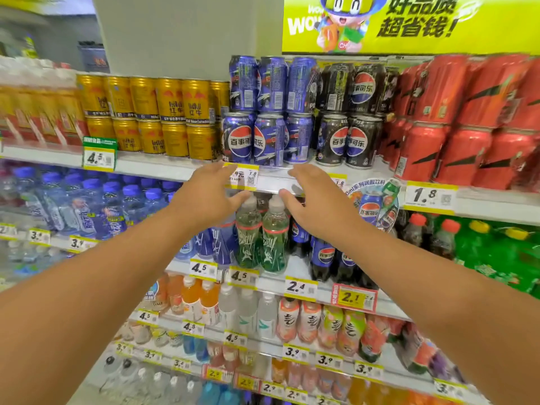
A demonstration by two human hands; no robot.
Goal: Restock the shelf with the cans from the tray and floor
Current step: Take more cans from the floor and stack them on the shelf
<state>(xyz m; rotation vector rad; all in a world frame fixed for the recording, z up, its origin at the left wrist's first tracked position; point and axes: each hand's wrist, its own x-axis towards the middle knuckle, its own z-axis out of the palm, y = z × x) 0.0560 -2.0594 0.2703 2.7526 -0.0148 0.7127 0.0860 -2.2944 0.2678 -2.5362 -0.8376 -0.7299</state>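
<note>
Blue Pepsi cans (pixel 257 112) stand stacked two high on the top shelf (pixel 152 165), with black Pepsi cans (pixel 347 112) to their right. My left hand (pixel 207 197) and my right hand (pixel 315 203) are both raised in front of the shelf's front edge, just below the blue cans. Both are empty, fingers apart, palms facing the shelf. No tray or floor cans are in view.
Gold Red Bull cans (pixel 152 118) fill the shelf left of the blue cans, red cans (pixel 461 121) the right end. Lower shelves hold bottled drinks, including green bottles (pixel 260 238) right under my hands. Price tags (pixel 242 176) line the shelf edges.
</note>
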